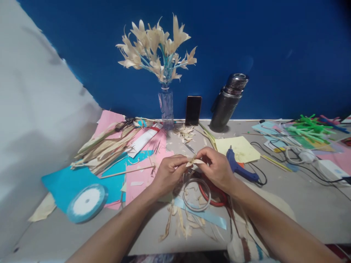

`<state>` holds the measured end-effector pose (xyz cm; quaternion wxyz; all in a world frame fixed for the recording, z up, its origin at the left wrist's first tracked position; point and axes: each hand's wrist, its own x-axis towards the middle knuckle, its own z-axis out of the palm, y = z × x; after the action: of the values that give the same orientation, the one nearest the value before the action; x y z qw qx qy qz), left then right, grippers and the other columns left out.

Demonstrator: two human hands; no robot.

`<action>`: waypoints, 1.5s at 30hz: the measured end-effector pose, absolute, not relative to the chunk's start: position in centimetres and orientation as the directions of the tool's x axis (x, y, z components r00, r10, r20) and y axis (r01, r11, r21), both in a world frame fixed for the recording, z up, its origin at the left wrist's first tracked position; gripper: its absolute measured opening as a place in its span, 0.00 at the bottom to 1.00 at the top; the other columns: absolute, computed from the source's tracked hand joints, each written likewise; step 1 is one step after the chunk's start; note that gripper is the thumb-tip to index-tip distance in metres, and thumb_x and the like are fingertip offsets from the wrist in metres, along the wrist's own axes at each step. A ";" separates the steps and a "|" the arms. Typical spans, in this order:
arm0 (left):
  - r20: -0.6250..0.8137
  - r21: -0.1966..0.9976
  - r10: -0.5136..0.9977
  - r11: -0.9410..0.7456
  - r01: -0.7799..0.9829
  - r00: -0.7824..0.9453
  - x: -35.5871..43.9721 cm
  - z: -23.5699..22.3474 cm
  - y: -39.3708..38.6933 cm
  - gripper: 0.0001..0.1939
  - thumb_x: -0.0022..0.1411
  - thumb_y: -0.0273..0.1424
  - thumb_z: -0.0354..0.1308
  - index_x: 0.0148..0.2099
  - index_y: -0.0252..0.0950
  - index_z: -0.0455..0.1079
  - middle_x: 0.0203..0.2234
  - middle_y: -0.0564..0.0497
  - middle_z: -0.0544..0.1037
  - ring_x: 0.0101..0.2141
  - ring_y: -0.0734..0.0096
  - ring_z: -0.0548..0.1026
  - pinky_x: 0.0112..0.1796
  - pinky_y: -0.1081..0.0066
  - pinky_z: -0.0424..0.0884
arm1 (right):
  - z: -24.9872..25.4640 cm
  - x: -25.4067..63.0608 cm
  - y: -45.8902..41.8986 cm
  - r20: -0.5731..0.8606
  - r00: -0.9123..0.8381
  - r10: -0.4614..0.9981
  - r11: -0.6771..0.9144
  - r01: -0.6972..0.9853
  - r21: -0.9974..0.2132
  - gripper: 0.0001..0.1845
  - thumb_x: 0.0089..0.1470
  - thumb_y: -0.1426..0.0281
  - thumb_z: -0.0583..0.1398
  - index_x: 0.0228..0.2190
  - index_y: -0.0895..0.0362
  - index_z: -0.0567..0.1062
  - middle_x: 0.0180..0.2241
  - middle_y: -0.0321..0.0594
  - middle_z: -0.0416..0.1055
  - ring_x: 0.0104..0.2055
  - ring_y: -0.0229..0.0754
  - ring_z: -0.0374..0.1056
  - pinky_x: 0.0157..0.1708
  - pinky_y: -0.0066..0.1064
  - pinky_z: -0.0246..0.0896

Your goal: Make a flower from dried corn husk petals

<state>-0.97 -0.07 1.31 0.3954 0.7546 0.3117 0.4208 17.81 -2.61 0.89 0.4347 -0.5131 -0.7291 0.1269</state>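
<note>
Both hands meet over the middle of the table at a small cream piece of dried husk (195, 161). My left hand (171, 168) pinches its left end between thumb and fingers. Thumb and fingertips of my right hand (216, 168) close on the right end. Part of the piece is hidden by the fingers. Just below the hands lie a roll of white tape (196, 194) and red-handled scissors (219, 199), partly covered by the right hand. A light blue ribbon strip (215, 218) and husk scraps (178, 223) are spread nearer to me.
Husk flowers (153, 44) stand in a clear vase (166, 107) at the back, beside a phone (193, 110) and a dark flask (227, 104). A blue glue gun (241, 170) with its cable lies right. Left are a ribbon spool (87, 202) and long husks (104, 149).
</note>
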 end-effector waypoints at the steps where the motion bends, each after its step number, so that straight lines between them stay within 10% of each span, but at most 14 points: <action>1: 0.370 0.872 0.813 -0.470 0.132 0.450 -0.9 1.3 -0.1 0.12 0.63 0.24 0.56 0.39 0.38 0.82 0.26 0.51 0.80 0.27 0.74 0.73 0.29 0.77 0.66 | 0.8 17.8 -2.6 0.521 -0.098 0.848 0.451 0.649 -0.613 0.03 0.54 0.73 0.63 0.32 0.55 0.72 0.27 0.32 0.71 0.26 0.35 0.65 0.29 0.27 0.57; 21: -0.021 0.986 0.889 -0.057 0.157 0.457 -0.9 1.5 0.0 0.14 0.58 0.34 0.60 0.24 0.31 0.75 0.15 0.53 0.69 0.19 0.77 0.64 0.20 0.77 0.57 | 0.9 17.9 -2.7 0.576 -0.330 0.748 0.600 0.706 -0.375 0.09 0.63 0.72 0.56 0.30 0.54 0.74 0.32 0.41 0.76 0.37 0.42 0.71 0.36 0.30 0.61; 45: -0.062 0.997 0.923 0.039 0.067 0.380 -0.7 0.1 0.1 0.08 0.56 0.32 0.61 0.31 0.32 0.76 0.18 0.54 0.69 0.21 0.77 0.66 0.23 0.77 0.60 | 1.7 17.9 -2.9 0.490 -0.256 0.833 0.492 0.748 -0.446 0.06 0.55 0.75 0.60 0.36 0.54 0.72 0.32 0.35 0.75 0.29 0.38 0.69 0.32 0.29 0.57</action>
<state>-0.74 0.11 0.08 0.5857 0.5888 0.4202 0.3656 17.90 -2.87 1.69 0.3487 -0.5002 -0.7902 0.0615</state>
